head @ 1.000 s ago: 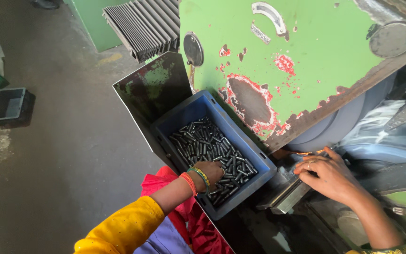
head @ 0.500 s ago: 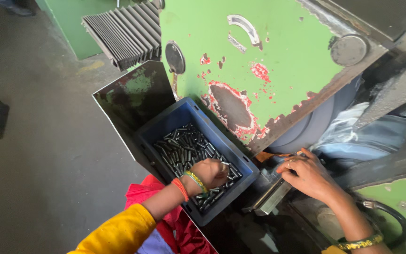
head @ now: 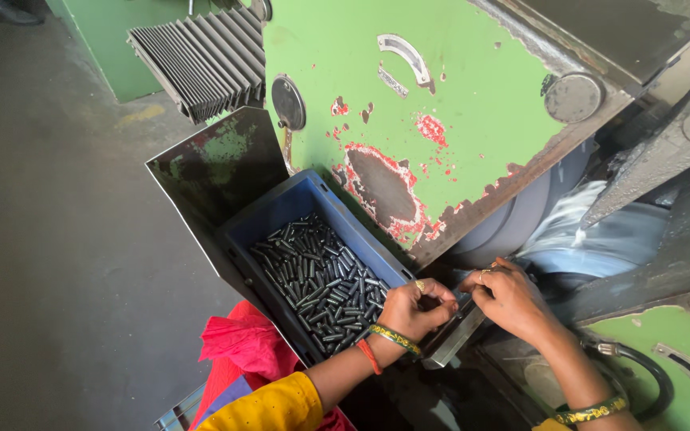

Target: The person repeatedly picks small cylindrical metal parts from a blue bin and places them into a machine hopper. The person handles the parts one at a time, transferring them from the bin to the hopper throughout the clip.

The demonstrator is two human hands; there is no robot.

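Observation:
A blue plastic crate [head: 297, 203] full of several small dark metal pins [head: 317, 275] stands beside a green machine [head: 441, 96]. My left hand [head: 413, 310], with bangles on the wrist, is closed around a few pins at the crate's right edge. My right hand [head: 513, 299] is just to its right, fingers pinched over a metal guide rail [head: 453, 339] that leads toward the grey grinding wheel [head: 521, 223]. The two hands almost touch. What the right fingertips pinch is hidden.
A dark metal sheet [head: 217, 164] leans behind the crate. A ribbed black bellows [head: 201, 60] sits at the top left. Red cloth [head: 241, 347] lies below the crate. Grey concrete floor [head: 65, 263] spreads left. A black hose [head: 640, 367] curls at lower right.
My left hand has lifted out of the pile of pins and moved right to the rail, meeting my right hand. The view has shifted slightly.

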